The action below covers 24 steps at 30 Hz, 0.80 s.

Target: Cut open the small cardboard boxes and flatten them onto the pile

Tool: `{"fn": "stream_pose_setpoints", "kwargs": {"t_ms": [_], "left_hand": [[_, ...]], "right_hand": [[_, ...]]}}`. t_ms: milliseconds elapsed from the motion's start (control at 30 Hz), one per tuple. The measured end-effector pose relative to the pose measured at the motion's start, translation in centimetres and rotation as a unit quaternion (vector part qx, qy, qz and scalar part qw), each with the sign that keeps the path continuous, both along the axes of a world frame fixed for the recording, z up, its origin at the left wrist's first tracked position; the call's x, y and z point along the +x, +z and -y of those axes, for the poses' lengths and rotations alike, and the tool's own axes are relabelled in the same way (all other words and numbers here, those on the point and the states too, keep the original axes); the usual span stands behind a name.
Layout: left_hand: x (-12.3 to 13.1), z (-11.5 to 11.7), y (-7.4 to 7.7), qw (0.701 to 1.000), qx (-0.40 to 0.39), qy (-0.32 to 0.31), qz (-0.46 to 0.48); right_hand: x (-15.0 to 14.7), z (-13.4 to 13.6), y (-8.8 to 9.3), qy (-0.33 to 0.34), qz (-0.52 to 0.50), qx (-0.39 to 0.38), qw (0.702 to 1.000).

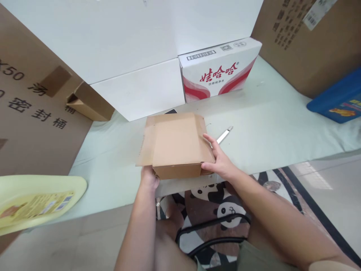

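Observation:
A small brown cardboard box [178, 139] stands at the front of the cloth-covered table, with a flap sticking out on its left. My left hand [149, 177] grips its front left corner from below; most of those fingers are hidden under the flap. On the right side, my right hand [220, 160] holds the box between thumb and fingers, the thumb at the front corner. Just beyond that hand lies a silver utility knife [225, 135], its near end partly hidden behind my fingers. Behind the box, part of a dark flat object [170, 111] shows.
A white carton with red print [220, 73] and large white boxes [138, 90] line the back. Tall brown cartons stand left [31, 94] and right [310, 49]. A yellow-green package [42, 199] lies front left, a blue one [338, 99] right. The pale green tablecloth [270, 124] ends before my knees.

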<state>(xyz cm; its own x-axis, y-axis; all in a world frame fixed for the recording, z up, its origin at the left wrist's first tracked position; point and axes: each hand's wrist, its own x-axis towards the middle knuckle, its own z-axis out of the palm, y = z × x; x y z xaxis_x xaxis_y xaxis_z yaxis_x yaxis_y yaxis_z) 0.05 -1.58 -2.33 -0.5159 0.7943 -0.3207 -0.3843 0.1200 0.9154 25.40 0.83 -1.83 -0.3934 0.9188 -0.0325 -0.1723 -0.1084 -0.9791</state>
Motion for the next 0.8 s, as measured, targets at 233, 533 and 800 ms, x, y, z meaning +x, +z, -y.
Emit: {"fn": "stream_pose_setpoints", "kwargs": {"t_ms": [233,533,800], "left_hand": [[-0.7,0.6,0.0,0.993,0.066,-0.072,-0.068],[-1.1,0.5,1.1,0.968,0.078,-0.072,-0.226],[-2.1,1.2,2.0,0.984,0.132,-0.085,-0.084]], "right_hand": [[0.0,-0.4,-0.1,-0.128,0.081,0.014,0.988],[0.4,-0.6,0.2,-0.217,0.100,0.009,0.971],[0.2,-1.1,0.0,-0.251,0.071,-0.001,0.965]]}}
